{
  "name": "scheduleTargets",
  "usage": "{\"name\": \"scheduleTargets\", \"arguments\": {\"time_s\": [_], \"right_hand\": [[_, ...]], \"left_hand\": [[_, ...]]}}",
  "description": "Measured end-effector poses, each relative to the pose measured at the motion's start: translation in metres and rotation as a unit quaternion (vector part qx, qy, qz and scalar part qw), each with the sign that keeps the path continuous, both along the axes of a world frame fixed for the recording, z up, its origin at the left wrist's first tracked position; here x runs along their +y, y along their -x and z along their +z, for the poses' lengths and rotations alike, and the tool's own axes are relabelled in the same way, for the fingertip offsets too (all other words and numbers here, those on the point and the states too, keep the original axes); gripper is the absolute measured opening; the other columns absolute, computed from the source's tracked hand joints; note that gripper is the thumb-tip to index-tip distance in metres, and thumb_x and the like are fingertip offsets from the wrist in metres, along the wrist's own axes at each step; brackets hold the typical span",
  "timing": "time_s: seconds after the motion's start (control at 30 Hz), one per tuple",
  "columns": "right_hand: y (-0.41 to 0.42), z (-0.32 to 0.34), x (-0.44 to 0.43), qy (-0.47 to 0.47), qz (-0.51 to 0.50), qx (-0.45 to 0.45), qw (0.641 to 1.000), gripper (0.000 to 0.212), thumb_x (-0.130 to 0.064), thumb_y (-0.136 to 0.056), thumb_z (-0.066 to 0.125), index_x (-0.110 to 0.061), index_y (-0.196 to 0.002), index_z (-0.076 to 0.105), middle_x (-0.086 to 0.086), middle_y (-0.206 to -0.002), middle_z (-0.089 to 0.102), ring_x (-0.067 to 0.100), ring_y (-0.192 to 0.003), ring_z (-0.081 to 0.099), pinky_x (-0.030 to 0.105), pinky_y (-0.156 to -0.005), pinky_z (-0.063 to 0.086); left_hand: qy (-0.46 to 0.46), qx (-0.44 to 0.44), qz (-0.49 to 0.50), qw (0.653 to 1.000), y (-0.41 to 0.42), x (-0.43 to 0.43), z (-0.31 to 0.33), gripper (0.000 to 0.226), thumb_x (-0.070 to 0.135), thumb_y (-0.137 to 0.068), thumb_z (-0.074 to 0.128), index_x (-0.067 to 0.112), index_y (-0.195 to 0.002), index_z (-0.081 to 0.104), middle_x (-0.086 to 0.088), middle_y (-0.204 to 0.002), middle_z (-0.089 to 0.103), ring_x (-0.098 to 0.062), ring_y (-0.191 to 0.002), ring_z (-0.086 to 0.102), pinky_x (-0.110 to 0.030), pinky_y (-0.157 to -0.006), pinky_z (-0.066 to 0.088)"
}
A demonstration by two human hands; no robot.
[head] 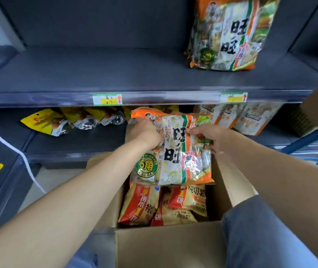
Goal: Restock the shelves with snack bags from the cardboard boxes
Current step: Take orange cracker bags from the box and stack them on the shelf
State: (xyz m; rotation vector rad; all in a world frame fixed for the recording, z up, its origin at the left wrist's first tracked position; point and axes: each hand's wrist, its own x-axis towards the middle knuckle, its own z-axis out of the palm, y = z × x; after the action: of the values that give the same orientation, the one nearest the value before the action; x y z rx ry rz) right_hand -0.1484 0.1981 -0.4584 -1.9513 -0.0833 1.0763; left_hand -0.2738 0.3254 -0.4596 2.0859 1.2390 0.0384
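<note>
Both hands grip one orange snack bag (175, 149) above the open cardboard box (165, 246): left hand (146, 132) curled over its top-left, right hand (210, 138) pinching its right edge. Its long axis runs from the box toward the shelf (146, 96), printed face up.

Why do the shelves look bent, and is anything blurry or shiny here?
Head view: the wide lens bows the upper shelf; the standing bag on it is smeared by blur; the held bag is sharper, with glare on its film below the right hand; the left hand grips its other side; lighting soft, shadows faint.
</note>
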Motion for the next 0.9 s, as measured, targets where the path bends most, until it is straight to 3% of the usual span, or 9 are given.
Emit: {"name": "scheduleTargets", "arguments": {"time_s": [0.13, 0.2, 0.27, 0.4, 0.5, 0.6, 0.7, 0.77, 0.9], "right_hand": [[-0.044, 0.057, -0.013, -0.047, -0.025, -0.069, 0.996, 0.023, -0.026, -0.081, 0.073, -0.011, -0.094, 0.060, 0.004, -0.088, 0.065, 0.015, -0.067, 0.058, 0.025, -0.061, 0.046], [-0.069, 0.088, -0.016, -0.060, -0.044, -0.129, 0.989, 0.047, -0.030, -0.080, 0.074, -0.011, -0.120, 0.057, 0.004, -0.116, 0.060, 0.017, -0.095, 0.059, 0.032, -0.077, 0.047], [-0.094, 0.117, -0.020, -0.068, -0.056, -0.177, 0.980, 0.070, -0.035, -0.078, 0.076, -0.013, -0.136, 0.045, 0.002, -0.139, 0.045, 0.023, -0.120, 0.047, 0.039, -0.101, 0.039], [-0.141, 0.155, -0.023, -0.114, -0.114, -0.232, 0.959, 0.070, -0.034, -0.071, 0.081, -0.009, -0.129, 0.051, 0.001, -0.126, 0.054, 0.022, -0.107, 0.052, 0.036, -0.079, 0.041], [-0.175, 0.168, -0.017, -0.177, -0.145, -0.252, 0.940, 0.064, -0.027, -0.072, 0.082, -0.010, -0.126, 0.052, -0.003, -0.118, 0.059, 0.017, -0.110, 0.053, 0.039, -0.099, 0.040], [-0.211, 0.162, -0.009, -0.202, -0.156, -0.267, 0.929, 0.077, -0.030, -0.063, 0.086, -0.016, -0.129, 0.049, -0.002, -0.124, 0.060, 0.022, -0.116, 0.055, 0.039, -0.101, 0.039], [-0.235, 0.142, -0.005, -0.138, -0.193, -0.274, 0.932, 0.097, -0.035, -0.070, 0.082, -0.021, -0.146, 0.024, 0.008, -0.144, 0.040, 0.032, -0.127, 0.044, 0.048, -0.104, 0.040], [-0.244, 0.120, -0.006, -0.066, -0.203, -0.268, 0.940, 0.107, -0.046, -0.070, 0.080, -0.022, -0.150, 0.013, 0.010, -0.149, 0.030, 0.035, -0.132, 0.037, 0.050, -0.106, 0.039], [-0.270, 0.080, -0.004, -0.086, -0.146, -0.218, 0.961, 0.133, -0.075, -0.027, 0.075, -0.030, -0.141, 0.024, 0.006, -0.140, 0.041, 0.032, -0.124, 0.046, 0.053, -0.100, 0.044]], "left_hand": [[-0.043, -0.075, -0.035, 0.996, -0.050, -0.012, 0.052, 0.081, 0.012, -0.085, 0.068, 0.005, -0.145, 0.015, -0.014, -0.132, 0.053, -0.035, -0.119, 0.054, -0.040, -0.090, 0.047], [-0.058, -0.118, -0.056, 0.990, -0.072, -0.014, 0.082, 0.081, 0.013, -0.085, 0.067, 0.007, -0.145, 0.013, -0.012, -0.132, 0.051, -0.035, -0.121, 0.051, -0.040, -0.092, 0.044], [-0.058, -0.156, -0.077, 0.983, -0.094, -0.015, 0.110, 0.089, 0.015, -0.084, 0.069, 0.008, -0.148, 0.008, -0.009, -0.128, 0.052, -0.032, -0.119, 0.053, -0.037, -0.088, 0.045], [-0.058, -0.226, -0.116, 0.965, -0.142, -0.013, 0.150, 0.093, 0.012, -0.080, 0.074, 0.010, -0.148, 0.012, -0.007, -0.128, 0.050, -0.026, -0.116, 0.053, -0.033, -0.085, 0.046], [-0.059, -0.251, -0.123, 0.958, -0.182, -0.005, 0.159, 0.089, 0.009, -0.078, 0.074, 0.013, -0.144, 0.014, -0.010, -0.134, 0.045, -0.029, -0.118, 0.051, -0.038, -0.092, 0.049], [-0.061, -0.230, -0.124, 0.963, -0.217, 0.002, 0.151, 0.102, 0.013, -0.076, 0.077, 0.021, -0.147, 0.004, -0.013, -0.144, 0.034, -0.035, -0.130, 0.040, -0.048, -0.104, 0.041], [-0.035, -0.184, -0.114, 0.976, -0.239, 0.006, 0.128, 0.117, 0.016, -0.075, 0.079, 0.030, -0.150, -0.010, -0.014, -0.150, 0.022, -0.037, -0.131, 0.039, -0.050, -0.102, 0.043], [-0.022, -0.157, -0.113, 0.981, -0.251, 0.008, 0.106, 0.115, 0.018, -0.076, 0.078, 0.026, -0.151, -0.008, -0.013, -0.150, 0.024, -0.035, -0.130, 0.041, -0.047, -0.101, 0.044], [-0.035, -0.159, -0.065, 0.985, -0.272, 0.012, 0.082, 0.089, 0.017, -0.078, 0.076, 0.014, -0.142, 0.015, -0.013, -0.138, 0.040, -0.031, -0.119, 0.050, -0.038, -0.093, 0.047]]}}
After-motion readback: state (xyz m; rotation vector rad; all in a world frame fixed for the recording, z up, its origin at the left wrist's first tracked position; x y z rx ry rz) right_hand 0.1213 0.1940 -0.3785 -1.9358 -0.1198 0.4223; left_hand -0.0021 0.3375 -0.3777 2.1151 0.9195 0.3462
